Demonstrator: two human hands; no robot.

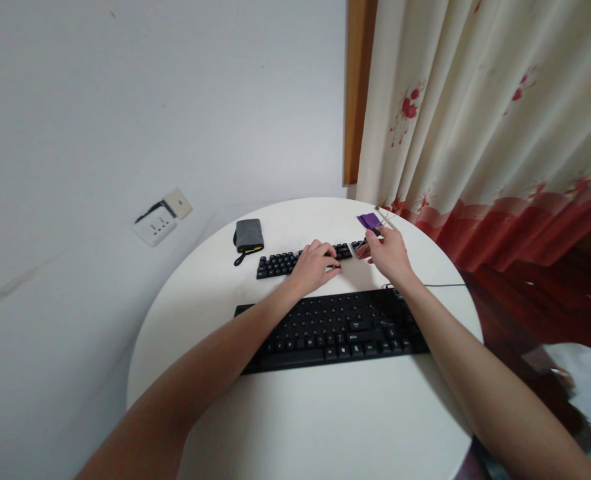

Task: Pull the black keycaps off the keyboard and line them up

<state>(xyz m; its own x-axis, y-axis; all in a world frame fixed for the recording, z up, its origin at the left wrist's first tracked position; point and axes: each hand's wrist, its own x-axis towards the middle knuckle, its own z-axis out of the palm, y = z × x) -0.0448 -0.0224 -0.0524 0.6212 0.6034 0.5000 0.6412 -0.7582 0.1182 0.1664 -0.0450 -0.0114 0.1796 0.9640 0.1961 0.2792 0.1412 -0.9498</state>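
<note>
A black keyboard (320, 327) lies across the white round table, partly hidden under my forearms. Beyond it runs a block of small black keycaps (278, 265) set side by side in rows. My left hand (314, 267) rests over the middle of these rows, its fingers bent and closed near the tabletop. Something small and dark, seemingly a keycap, shows at its fingertips. At the right end of the rows, my right hand (388, 253) is closed in a pinch. A small dark object (374, 232) sticks out from its fingers; its kind cannot be made out.
A grey pouch (249, 235) with a black loop lies at the back left. Behind my right hand are a purple cloth or packet (369, 221) and a thin light stick (385, 217). A black cable (445, 285) runs off the right edge. Wall and curtain (425, 133) border the table.
</note>
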